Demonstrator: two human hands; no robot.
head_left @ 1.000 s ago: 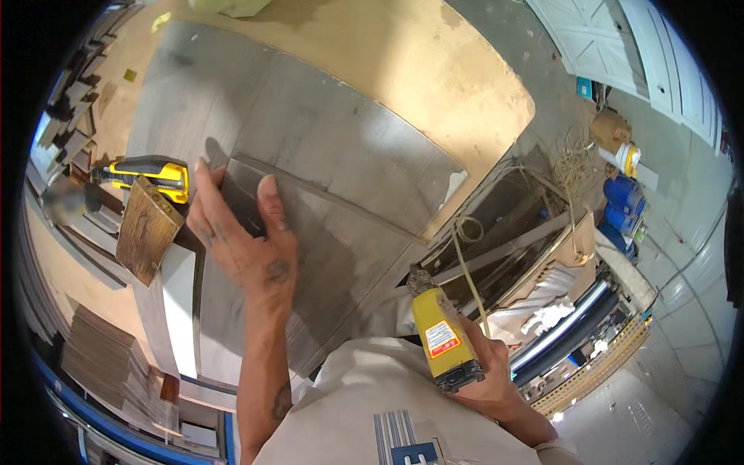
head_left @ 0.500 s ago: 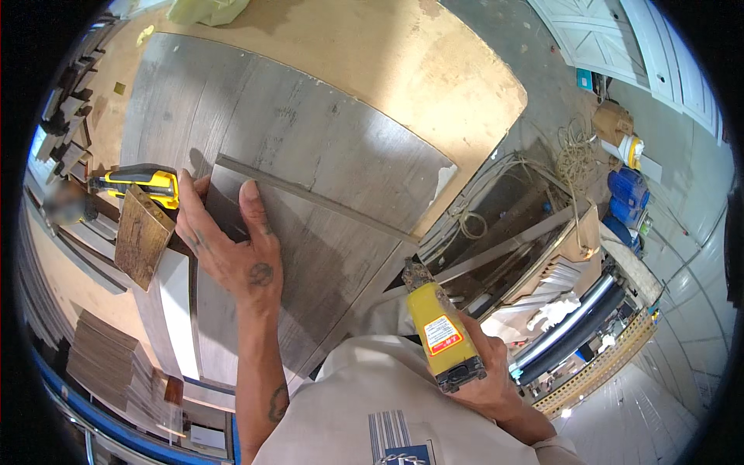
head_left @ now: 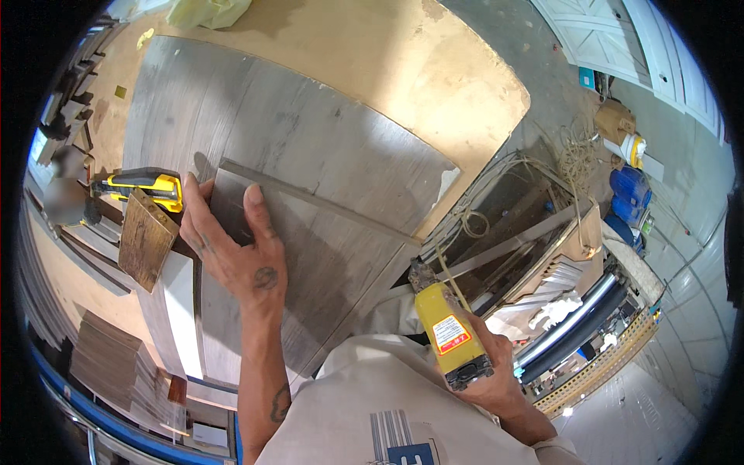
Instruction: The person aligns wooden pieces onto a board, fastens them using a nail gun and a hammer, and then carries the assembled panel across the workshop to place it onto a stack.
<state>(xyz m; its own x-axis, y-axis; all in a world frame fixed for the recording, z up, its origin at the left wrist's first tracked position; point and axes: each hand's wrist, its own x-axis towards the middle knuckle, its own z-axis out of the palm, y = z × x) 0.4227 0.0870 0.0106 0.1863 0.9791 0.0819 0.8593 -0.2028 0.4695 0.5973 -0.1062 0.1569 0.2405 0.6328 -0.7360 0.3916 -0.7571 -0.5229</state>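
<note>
My left hand is at the left end of a grey wood-grain board, thumb on top and fingers around its edge. The board lies on a larger grey wood-grain panel, and a narrow strip runs along its far edge. My right hand grips a yellow nail gun, whose dark nose points away from me near the board's right corner. Beside my left fingers lie a yellow-and-black hand tool and a small brown wood block.
Under the panel is a tan board reaching to the far right. Coiled hoses hang beyond its right edge, near a tray of tools and parts. Stacked brown planks lie at the lower left. A blue machine stands on the floor.
The nail gun has shifted slightly right and down, and a thin hose now shows beside it. My left hand keeps its place on the board; the whole view moved a little.
</note>
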